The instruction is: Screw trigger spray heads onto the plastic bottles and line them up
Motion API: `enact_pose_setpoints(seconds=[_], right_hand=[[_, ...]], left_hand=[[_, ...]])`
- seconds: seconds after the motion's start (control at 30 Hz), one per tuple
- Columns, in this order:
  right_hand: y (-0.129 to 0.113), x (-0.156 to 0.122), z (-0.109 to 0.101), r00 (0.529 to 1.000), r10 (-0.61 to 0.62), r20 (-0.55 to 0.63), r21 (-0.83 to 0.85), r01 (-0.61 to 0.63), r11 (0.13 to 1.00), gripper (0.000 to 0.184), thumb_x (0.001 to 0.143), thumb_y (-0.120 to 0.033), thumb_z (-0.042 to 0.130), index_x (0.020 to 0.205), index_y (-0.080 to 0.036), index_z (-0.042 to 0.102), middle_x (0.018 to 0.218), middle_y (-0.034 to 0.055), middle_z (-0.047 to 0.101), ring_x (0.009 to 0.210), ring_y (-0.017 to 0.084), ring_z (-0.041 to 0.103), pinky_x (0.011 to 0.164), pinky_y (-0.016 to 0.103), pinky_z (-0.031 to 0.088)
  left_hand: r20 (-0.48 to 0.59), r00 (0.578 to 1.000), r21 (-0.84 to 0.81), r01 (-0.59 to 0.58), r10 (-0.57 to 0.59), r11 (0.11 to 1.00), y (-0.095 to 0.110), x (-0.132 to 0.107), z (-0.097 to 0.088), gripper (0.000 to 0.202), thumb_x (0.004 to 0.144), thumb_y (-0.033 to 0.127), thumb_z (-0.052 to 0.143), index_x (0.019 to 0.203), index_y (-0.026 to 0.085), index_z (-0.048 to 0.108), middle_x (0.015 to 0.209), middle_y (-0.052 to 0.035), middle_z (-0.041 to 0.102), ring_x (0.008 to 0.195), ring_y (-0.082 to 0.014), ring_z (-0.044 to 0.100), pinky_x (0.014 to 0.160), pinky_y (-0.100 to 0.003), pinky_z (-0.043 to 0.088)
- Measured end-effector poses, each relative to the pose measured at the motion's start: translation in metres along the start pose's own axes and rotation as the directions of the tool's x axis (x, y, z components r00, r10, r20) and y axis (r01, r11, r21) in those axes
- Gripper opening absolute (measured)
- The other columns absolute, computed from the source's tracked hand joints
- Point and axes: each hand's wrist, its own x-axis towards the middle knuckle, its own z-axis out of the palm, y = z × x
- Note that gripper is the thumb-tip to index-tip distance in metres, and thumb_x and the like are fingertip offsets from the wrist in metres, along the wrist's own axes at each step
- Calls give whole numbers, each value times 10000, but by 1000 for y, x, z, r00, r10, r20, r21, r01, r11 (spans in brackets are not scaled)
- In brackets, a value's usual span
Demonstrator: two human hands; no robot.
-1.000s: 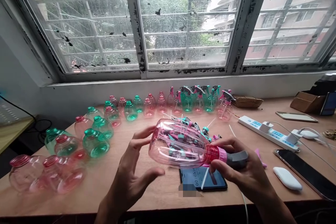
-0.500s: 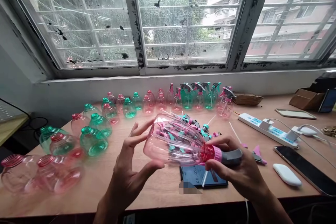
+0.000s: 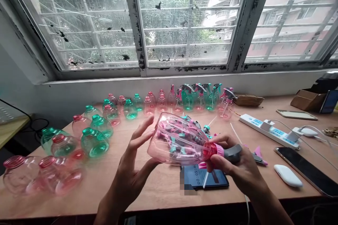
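Note:
A clear pink spray bottle (image 3: 179, 140) is held on its side above the table, base to the left. My left hand (image 3: 133, 163) cups the base end, with the thumb at its lower edge and some fingers reaching behind it; the upper fingertips stand apart from it. At the neck, my right hand (image 3: 240, 168) is closed around the pink collar and dark grey trigger head (image 3: 231, 153), thumb below and fingers above. Behind and partly seen through the bottle lies a pile of pink, green and grey trigger heads (image 3: 206, 130). A phone (image 3: 219, 179) showing a timer lies underneath.
Several open pink and green bottles (image 3: 95, 142) stand on the left and along the back. Bottles with trigger heads fitted (image 3: 200, 100) line the window side. To the right are a power strip (image 3: 269, 132) with cables, a dark phone (image 3: 306, 172) and a white mouse-like object (image 3: 287, 175).
The bottle has turned a little about its length, and its base has shifted slightly right. My right thumb has moved closer to the neck. My left thumb covers less of the bottle.

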Motion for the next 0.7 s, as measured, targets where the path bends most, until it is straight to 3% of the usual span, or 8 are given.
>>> enact_pose_setpoints(seconds=[0.1, 0.2, 0.3, 0.43, 0.5, 0.57, 0.63, 0.7], right_hand=[[-3, 1, 2, 1000, 19, 24, 78, -21, 997, 382, 829, -484, 950, 975, -213, 722, 632, -11, 760, 534, 170, 702, 483, 237, 532], [-6, 1, 3, 1000, 8, 18, 56, -9, 998, 366, 822, -458, 957, 968, -212, 728, 646, -18, 753, 545, 167, 705, 508, 247, 557], [-7, 1, 3, 1000, 6, 12, 4, -6, 1000, 340, 828, -422, 956, 982, -212, 737, 672, -21, 757, 521, 153, 687, 493, 243, 556], [-8, 0, 0, 999, 7, 38, 58, -9, 998, 344, 853, -460, 930, 987, -221, 720, 663, -14, 765, 585, 194, 735, 575, 295, 629], [-7, 0, -1, 999, 7, 49, 73, -11, 997, 349, 857, -469, 924, 990, -222, 716, 664, -13, 764, 600, 202, 742, 594, 307, 639], [-7, -1, -1, 999, 7, 45, 29, -9, 1000, 345, 851, -446, 934, 1001, -214, 726, 684, -11, 764, 555, 173, 708, 536, 267, 594], [-8, -1, 0, 999, 2, 38, -25, -2, 1000, 332, 845, -415, 943, 999, -204, 738, 694, -13, 758, 506, 136, 661, 479, 225, 527], [-9, -2, 1, 999, 8, 43, -30, -7, 1000, 327, 831, -402, 955, 981, -201, 745, 684, -16, 754, 492, 128, 653, 461, 212, 504]], left_hand=[[-18, 998, 91, -59, 61, 994, -1, 3, 0, 570, 1030, 169, 697, 1534, 369, 519, 1700, -78, 531, 1606, -296, 467, 1350, -602, 335], [23, 999, 144, -49, 46, 988, -2, 3, -3, 620, 953, 284, 822, 1494, 347, 525, 1651, -93, 596, 1569, -336, 519, 1382, -656, 213], [16, 1000, 104, 18, -20, 994, -2, 2, -1, 555, 927, 397, 841, 1403, 342, 563, 1672, -86, 576, 1597, -343, 477, 1394, -659, 159], [-29, 999, 40, -24, 25, 999, -1, 4, 7, 526, 1030, 230, 715, 1497, 383, 526, 1729, -53, 484, 1631, -273, 423, 1355, -557, 349], [-34, 997, 81, -63, 66, 995, -2, 2, 8, 604, 1027, 166, 703, 1544, 398, 493, 1692, -59, 521, 1604, -270, 463, 1349, -563, 357], [-9, 1000, 139, -20, 21, 990, -5, -3, 5, 739, 948, 264, 830, 1576, 384, 459, 1669, -95, 552, 1616, -340, 439, 1368, -666, 246], [18, 997, 124, 72, -75, 990, -8, -8, 2, 864, 834, 482, 903, 1569, 347, 468, 1692, -147, 527, 1664, -438, 312, 1342, -781, 143], [-7, 990, 34, 143, -143, 989, -10, -10, -1, 733, 846, 608, 826, 1467, 332, 552, 1691, -151, 534, 1676, -457, 264, 1321, -808, 170]])
